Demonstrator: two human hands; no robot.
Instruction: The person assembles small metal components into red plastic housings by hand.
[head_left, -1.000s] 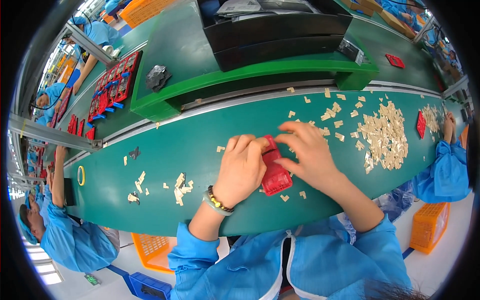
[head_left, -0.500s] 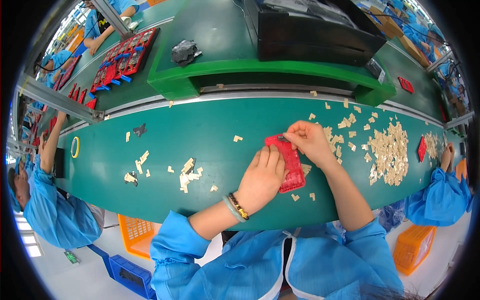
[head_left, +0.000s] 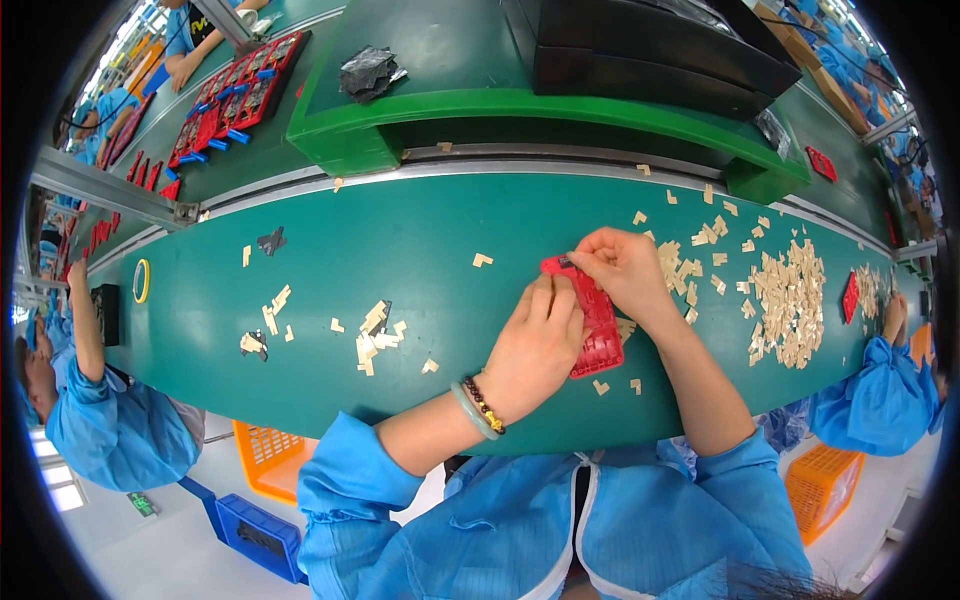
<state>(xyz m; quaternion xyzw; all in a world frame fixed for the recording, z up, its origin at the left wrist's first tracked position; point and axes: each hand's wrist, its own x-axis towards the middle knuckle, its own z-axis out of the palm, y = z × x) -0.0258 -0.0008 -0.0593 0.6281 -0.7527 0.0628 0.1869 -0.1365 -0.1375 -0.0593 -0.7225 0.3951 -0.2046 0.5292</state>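
Observation:
A red plastic case (head_left: pixel 602 338) lies tilted on the green bench in front of me. My left hand (head_left: pixel 535 345) grips it along its left side, fingers bent over the edge. At the case's far end, the thumb and index finger of my right hand (head_left: pixel 630 278) are pinched together. A small dark piece (head_left: pixel 565 264) shows beside those fingertips; whether they hold it or press on it is hard to make out. Several small beige L-shaped pieces (head_left: pixel 600 387) lie around the case, and a large pile of beige pieces (head_left: pixel 790 305) spreads to the right.
Beige pieces on dark scraps (head_left: pixel 376 338) lie left of my hands, with a yellow tape roll (head_left: pixel 142 281) farther left. Beyond the bench rises a green shelf (head_left: pixel 440 108) bearing a black box (head_left: pixel 650 60). Co-workers' arms (head_left: pixel 88 330) reach in at both sides.
The whole view has shifted slightly, so the case and both hands appear a little farther right. My right fingertips stay at the case's far end, and my left hand keeps its grip.

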